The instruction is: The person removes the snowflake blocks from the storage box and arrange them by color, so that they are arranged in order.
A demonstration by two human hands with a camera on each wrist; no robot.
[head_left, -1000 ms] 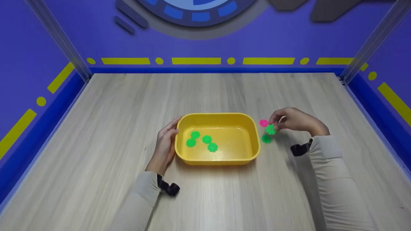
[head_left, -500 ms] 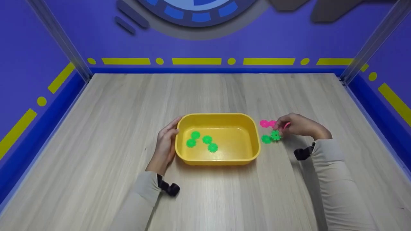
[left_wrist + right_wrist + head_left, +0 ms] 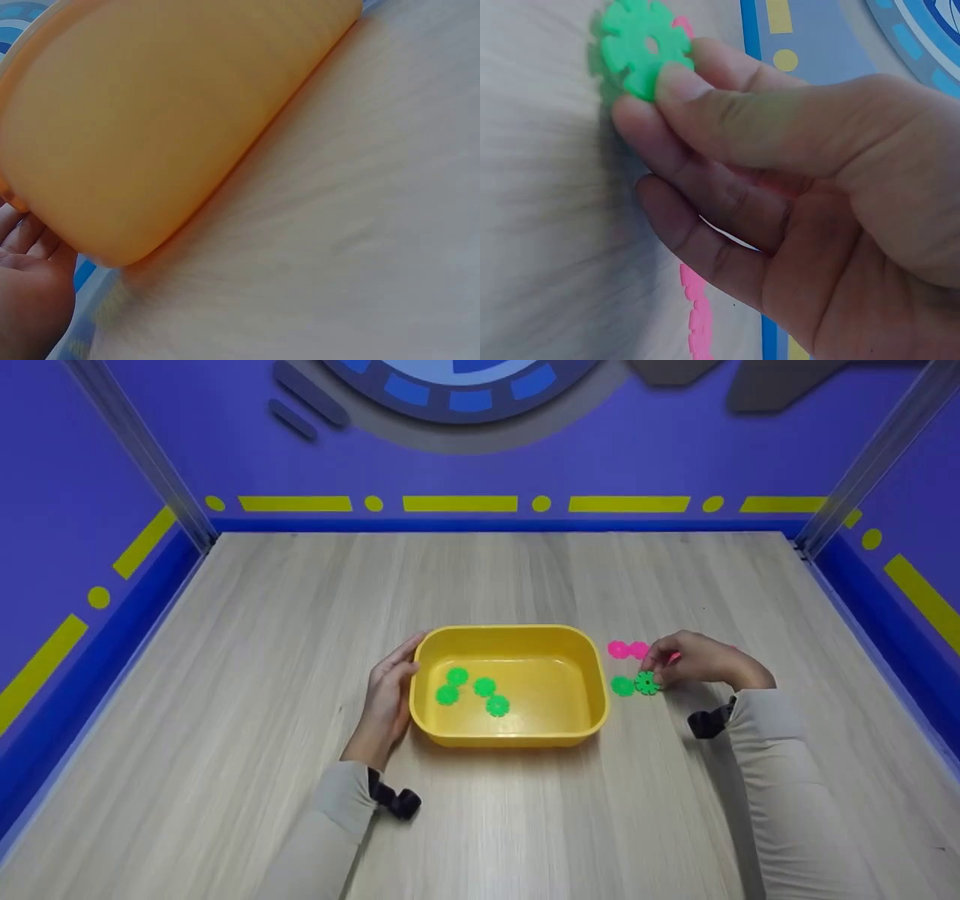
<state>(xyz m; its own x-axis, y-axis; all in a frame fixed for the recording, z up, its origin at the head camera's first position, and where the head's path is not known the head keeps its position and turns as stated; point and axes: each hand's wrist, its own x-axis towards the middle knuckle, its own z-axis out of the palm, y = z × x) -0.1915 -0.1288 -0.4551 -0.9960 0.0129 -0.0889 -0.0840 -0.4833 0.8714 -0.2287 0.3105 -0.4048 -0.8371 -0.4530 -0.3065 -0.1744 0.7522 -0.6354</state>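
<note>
My right hand (image 3: 701,660) pinches a green notched plastic disc (image 3: 645,49), shaped like a snowflake building piece, between thumb and fingers. In the head view it is tilted up, close over the table, beside a flat green disc (image 3: 622,685). Pink discs (image 3: 628,649) lie just behind, partly hidden by the hand. My left hand (image 3: 390,682) holds the left end of a yellow plastic tub (image 3: 510,741), thumb at its rim and fingers along the outer wall. Inside the tub, several green discs (image 3: 484,687) lie in joined or overlapping pairs.
The wooden table (image 3: 480,585) has blue walls (image 3: 480,465) with yellow dashes on three sides. More pink discs (image 3: 697,315) show below the right hand in the right wrist view.
My right hand has moved slightly right and toward me, lowering the green disc beside the flat green one. More of the pink discs is uncovered. Left hand and tub stay put.
</note>
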